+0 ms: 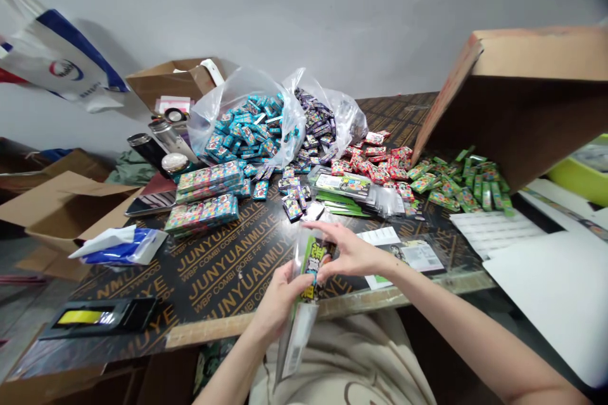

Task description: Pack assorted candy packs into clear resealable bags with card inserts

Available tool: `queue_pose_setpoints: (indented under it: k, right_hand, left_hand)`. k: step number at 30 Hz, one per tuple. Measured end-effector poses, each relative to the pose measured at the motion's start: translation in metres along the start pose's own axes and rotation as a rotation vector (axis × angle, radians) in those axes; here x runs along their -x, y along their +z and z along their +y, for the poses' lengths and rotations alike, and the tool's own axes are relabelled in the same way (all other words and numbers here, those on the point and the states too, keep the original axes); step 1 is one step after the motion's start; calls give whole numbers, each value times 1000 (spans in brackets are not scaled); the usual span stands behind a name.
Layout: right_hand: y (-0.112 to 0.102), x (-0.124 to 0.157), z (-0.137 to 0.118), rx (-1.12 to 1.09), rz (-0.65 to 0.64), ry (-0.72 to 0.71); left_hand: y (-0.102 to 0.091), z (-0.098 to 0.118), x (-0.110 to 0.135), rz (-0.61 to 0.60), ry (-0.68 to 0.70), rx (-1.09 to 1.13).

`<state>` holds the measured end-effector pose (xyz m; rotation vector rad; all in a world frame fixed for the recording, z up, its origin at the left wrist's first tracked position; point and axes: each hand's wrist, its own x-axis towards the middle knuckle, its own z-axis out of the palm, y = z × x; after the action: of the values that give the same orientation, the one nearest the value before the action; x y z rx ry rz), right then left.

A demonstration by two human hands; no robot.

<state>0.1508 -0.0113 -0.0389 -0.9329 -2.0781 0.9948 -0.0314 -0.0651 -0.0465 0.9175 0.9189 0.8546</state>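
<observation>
My left hand (278, 297) grips a clear plastic sleeve with a green printed card (308, 266) from below, near the table's front edge. My right hand (344, 252) pinches the top of the same sleeve, fingers curled over it. Small colourful packets lie ahead in heaps: teal ones in a clear bag (247, 130), purple ones in another bag (316, 123), red ones (380, 164) and green ones (463, 186) loose on the board. Flat stacks of multicoloured packs (204, 199) sit at left centre. More empty clear sleeves with green cards (349, 193) lie just beyond my hands.
A tipped cardboard box (517, 98) overhangs the green packets at right. White sheets (555, 278) and a label sheet (494, 231) lie at right. Open cardboard boxes (57, 209), metal flasks (159, 142), a blue-white bag (121, 247) and a black tape dispenser (97, 316) stand left.
</observation>
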Motion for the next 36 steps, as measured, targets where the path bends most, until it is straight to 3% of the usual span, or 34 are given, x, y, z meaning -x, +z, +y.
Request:
queue_pose_setpoints:
  k: [3, 4, 6, 9, 13, 15, 19, 21, 27, 29, 33, 36]
  right_hand:
    - [6, -2, 7, -203, 315, 95]
    - [10, -2, 9, -289, 366, 148]
    - [20, -2, 11, -483, 271, 246]
    - [32, -2, 9, -678, 95, 292]
    - [34, -10, 3, -685, 207, 301]
    - [33, -11, 2, -748, 175, 339]
    - [37, 1, 8, -863, -148, 410]
    - [40, 8, 15, -844, -175, 404]
    - [35, 6, 36, -626, 48, 327]
    - [32, 2, 38, -607, 184, 274]
    - [33, -3, 27, -594, 308, 222]
    - [32, -6, 13, -737, 406, 263]
  left_hand:
    - [-3, 3, 0, 118, 3, 91]
    - [-4, 4, 0, 152, -12, 108]
    - [-7, 4, -1, 191, -23, 84]
    - [-12, 3, -2, 189, 79, -181]
    - [-19, 5, -4, 205, 183, -512]
    - [-23, 7, -7, 209, 186, -525]
    - [-35, 9, -18, 307, 219, -448]
    - [-38, 7, -24, 307, 215, -391]
    - [-37, -12, -33, 5, 179, -246]
    - [-35, -17, -36, -46, 194, -237]
    - [-32, -15, -41, 56, 276, -221]
    - [-25, -11, -40, 84, 317, -179]
